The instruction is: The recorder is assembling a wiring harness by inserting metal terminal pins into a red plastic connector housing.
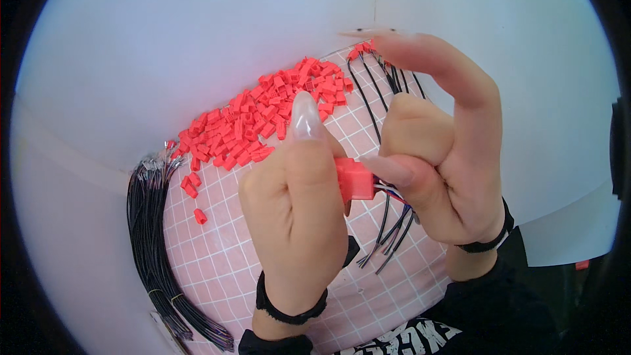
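Between my two hands is a red plastic connector housing (357,180), with thin white, blue and red wires (394,194) coming out of its right side. My left hand (296,190) grips the housing from the left, its thumb pointing up and the other fingers mostly hidden behind. My right hand (440,177) is closed on the wires, thumb tip close to where they enter the housing, while its index finger arches up and away to the left. The wires' far ends are hidden behind my right hand.
A heap of loose red housings (263,115) covers the far side of the pink gridded mat (223,256). A tied bundle of black cables (148,223) curves down the left edge. Black cables with red housings (358,51) lie at the back right. White walls (164,33) enclose the work surface.
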Motion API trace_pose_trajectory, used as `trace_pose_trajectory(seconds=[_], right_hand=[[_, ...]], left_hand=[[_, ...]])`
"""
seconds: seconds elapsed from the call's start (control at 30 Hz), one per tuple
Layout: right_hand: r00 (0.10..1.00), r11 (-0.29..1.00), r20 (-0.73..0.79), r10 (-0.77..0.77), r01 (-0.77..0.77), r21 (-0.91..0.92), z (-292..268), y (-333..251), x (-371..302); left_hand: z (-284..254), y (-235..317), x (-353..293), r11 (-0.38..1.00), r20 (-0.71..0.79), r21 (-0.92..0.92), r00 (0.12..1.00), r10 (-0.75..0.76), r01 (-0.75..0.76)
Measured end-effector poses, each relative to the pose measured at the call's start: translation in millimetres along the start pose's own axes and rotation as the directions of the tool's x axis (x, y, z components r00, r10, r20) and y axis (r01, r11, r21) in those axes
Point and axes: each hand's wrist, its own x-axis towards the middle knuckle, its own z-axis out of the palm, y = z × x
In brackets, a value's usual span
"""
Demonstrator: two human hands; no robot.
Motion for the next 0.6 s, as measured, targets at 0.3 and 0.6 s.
trace_pose_trajectory(seconds=[0.3,0.6], right_hand=[[0.989,0.991,0.13,0.076,-0.061,-0.122,-13.3,-0.2,1.2],[0.995,0.999,0.081,-0.053,0.053,-0.008,1.6,1.8,1.1]], left_hand=[[-5.0,-2.5,3.1,0.992,-0.18,0.002,0.976,0.121,-0.122],[-17.7,-7.6,3.5,0.894,0.05,0.126,0.903,0.427,-0.43]])
